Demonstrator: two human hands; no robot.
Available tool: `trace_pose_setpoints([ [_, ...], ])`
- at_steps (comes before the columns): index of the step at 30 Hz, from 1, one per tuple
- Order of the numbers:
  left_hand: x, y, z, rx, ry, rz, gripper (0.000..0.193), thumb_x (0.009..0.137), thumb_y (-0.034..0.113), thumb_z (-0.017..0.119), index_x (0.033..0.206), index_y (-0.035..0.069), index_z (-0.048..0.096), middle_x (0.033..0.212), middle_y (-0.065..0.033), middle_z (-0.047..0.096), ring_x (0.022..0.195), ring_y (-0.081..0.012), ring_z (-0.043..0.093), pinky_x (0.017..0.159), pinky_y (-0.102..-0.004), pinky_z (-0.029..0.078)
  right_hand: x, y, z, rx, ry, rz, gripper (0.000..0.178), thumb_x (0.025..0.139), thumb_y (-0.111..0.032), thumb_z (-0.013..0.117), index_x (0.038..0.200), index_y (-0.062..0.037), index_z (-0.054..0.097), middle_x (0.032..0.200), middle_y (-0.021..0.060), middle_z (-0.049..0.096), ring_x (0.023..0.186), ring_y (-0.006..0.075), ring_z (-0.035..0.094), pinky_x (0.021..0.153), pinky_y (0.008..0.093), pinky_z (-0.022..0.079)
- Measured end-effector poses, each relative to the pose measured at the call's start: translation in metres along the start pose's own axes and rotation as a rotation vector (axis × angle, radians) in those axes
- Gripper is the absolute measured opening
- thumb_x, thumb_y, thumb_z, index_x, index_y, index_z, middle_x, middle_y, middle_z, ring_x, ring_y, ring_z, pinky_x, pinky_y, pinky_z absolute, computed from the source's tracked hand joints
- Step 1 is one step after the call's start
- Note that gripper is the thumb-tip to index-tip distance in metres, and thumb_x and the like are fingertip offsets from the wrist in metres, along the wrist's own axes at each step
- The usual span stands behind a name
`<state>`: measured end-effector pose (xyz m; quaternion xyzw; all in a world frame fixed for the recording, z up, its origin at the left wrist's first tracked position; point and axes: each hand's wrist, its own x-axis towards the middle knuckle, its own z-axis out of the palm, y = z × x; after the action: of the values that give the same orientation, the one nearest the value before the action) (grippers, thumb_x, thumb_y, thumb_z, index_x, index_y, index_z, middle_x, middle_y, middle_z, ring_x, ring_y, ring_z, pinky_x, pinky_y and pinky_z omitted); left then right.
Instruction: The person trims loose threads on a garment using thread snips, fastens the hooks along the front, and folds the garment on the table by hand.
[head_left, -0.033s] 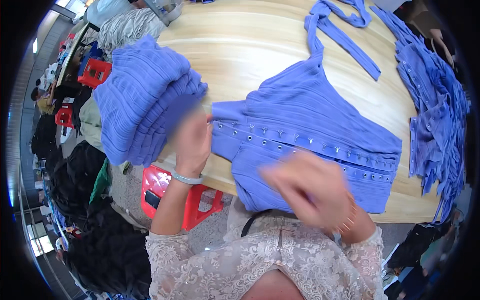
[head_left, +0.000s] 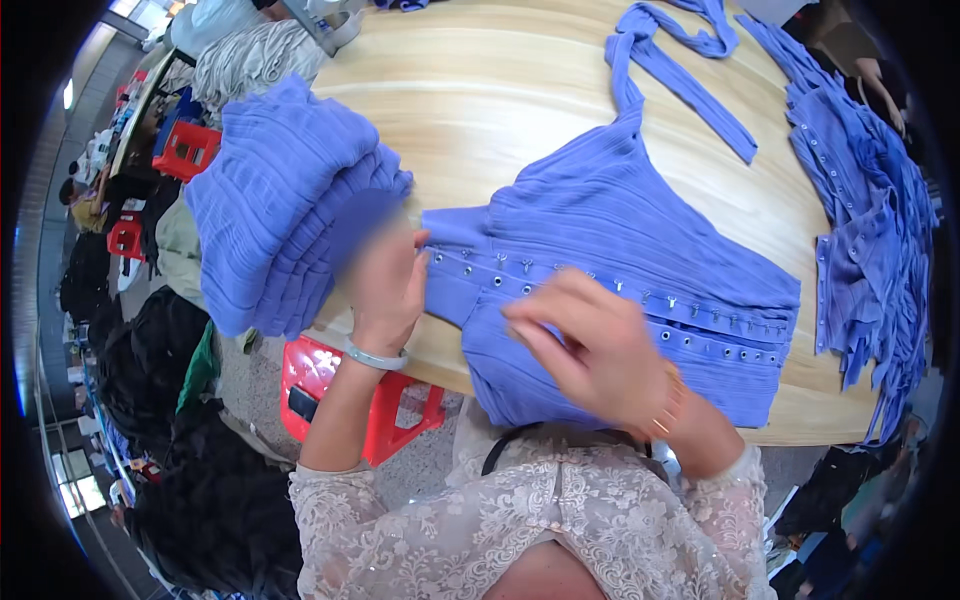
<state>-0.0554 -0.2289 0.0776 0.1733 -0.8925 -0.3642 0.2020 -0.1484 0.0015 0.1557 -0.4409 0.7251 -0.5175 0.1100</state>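
A blue ribbed top (head_left: 600, 190) lies spread on the wooden table. A row of metal hooks and a row of metal eyelets run along its two facing edges, with a gap between them at the right part. At the left end of its band is my left hand (head_left: 385, 300), a fingertip against the fabric edge; a blurred patch hides most of its fingers. My right hand (head_left: 600, 350) is over the lower front of the top, fingers curled and thumb and index tip drawn together. Whatever they pinch, if anything, cannot be made out.
A stack of folded blue garments (head_left: 285, 190) sits at the table's left. More blue garments with eyelets (head_left: 865, 220) are heaped along the right edge. Long blue straps (head_left: 690, 90) trail across the far side of the table (head_left: 450, 90). A red stool (head_left: 395, 420) stands below the near edge.
My right hand has shifted slightly left and up along the row of eyelets, and its fingers look sharper. My left hand stays at the band's end.
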Motion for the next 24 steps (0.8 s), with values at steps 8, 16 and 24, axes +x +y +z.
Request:
trace_pose_setpoints([
  [8,0.032,-0.008,0.01,0.136,-0.214,0.254,0.027,0.075,-0.002,0.067,0.102,0.003,0.067,0.096,-0.0116,0.065,0.093,-0.0299,0.057,0.088,-0.0379,0.045,0.038,0.072,0.089,-0.411,-0.119,0.18,0.023,0.083,-0.02,0.072,0.095,-0.0038,0.061,0.103,0.0158,0.055,0.076,0.0357,0.066,0.064,0.0456,0.053],
  [16,0.047,-0.011,0.006,0.176,-0.407,0.162,0.019,0.074,0.004,0.07,0.092,0.006,0.065,0.085,-0.0076,0.063,0.087,-0.0275,0.056,0.08,-0.038,0.042,0.031,0.076,0.103,-0.405,-0.066,0.243,0.015,0.084,-0.014,0.069,0.092,-0.0055,0.06,0.09,0.0145,0.058,0.073,0.0371,0.062,0.063,0.0472,0.05],
  [24,0.052,-0.019,0.011,0.215,-0.455,0.242,0.009,0.073,0.005,0.069,0.078,0.008,0.062,0.083,-0.0088,0.059,0.088,-0.0305,0.053,0.079,-0.0422,0.038,0.028,0.081,0.121,-0.438,0.0,0.201,0.014,0.085,-0.013,0.066,0.088,-0.0037,0.057,0.089,0.014,0.057,0.073,0.0328,0.064,0.06,0.0433,0.052],
])
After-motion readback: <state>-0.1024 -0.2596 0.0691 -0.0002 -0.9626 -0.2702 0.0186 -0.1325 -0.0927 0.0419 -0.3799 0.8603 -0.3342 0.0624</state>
